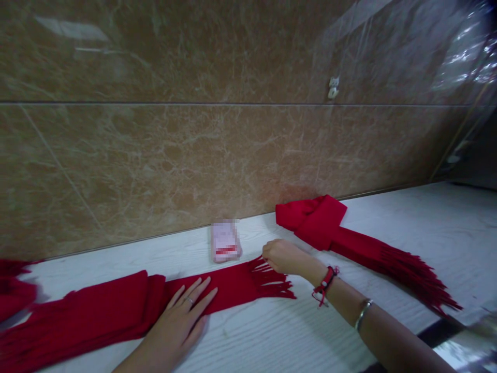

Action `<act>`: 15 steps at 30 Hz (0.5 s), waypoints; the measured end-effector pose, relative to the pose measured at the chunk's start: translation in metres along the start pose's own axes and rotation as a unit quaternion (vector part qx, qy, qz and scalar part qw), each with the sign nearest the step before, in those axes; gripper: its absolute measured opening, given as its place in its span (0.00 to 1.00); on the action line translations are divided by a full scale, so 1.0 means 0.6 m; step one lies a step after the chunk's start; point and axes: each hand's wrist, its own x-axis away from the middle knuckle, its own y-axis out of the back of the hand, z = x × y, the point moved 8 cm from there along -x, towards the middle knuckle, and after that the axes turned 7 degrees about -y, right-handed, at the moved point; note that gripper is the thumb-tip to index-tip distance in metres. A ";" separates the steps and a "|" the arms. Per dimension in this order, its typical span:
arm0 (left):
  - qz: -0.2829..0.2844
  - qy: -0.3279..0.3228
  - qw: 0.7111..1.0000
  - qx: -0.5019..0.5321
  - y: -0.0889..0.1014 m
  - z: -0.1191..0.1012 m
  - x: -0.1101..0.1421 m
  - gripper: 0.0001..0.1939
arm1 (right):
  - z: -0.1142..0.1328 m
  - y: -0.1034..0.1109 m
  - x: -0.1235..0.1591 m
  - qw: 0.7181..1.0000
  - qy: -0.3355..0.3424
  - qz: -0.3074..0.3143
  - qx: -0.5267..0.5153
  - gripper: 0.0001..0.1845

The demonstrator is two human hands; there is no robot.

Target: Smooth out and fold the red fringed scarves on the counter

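Observation:
A red fringed scarf (233,286) lies stretched across the white tabletop, its left part folded in layers. My left hand (176,318) rests flat on it with the fingers spread, a ring on one finger. At the scarf's right end my right hand (283,256) pinches strands of the fringe between thumb and fingers. The other strands fan out on the table below that hand. Beyond my right wrist, a second red scarf (320,223) lies looped over itself, its fringed tail running toward the lower right.
A small phone-like item (225,241), its face blurred out, lies against the wall behind the scarf. More red fabric (15,295) sits at the left edge. The brown marbled tile wall (217,155) bounds the table (264,331) at the back. A small white figure (333,88) is on the wall.

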 end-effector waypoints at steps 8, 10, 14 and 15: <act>-0.013 0.000 1.000 0.009 0.006 -0.002 0.000 0.23 | 0.004 0.035 0.008 0.993 0.010 -0.077 -0.092 0.14; -0.020 -0.004 1.000 0.007 0.008 -0.003 0.000 0.23 | 0.026 0.032 0.004 0.990 0.041 -0.075 -0.114 0.15; -0.006 -0.005 1.000 0.002 0.007 -0.005 0.000 0.23 | 0.043 0.007 -0.003 0.994 0.061 -0.019 -0.091 0.14; -0.003 -0.005 1.000 0.003 0.008 -0.005 0.000 0.22 | 0.038 0.004 -0.003 0.995 0.053 -0.012 -0.085 0.14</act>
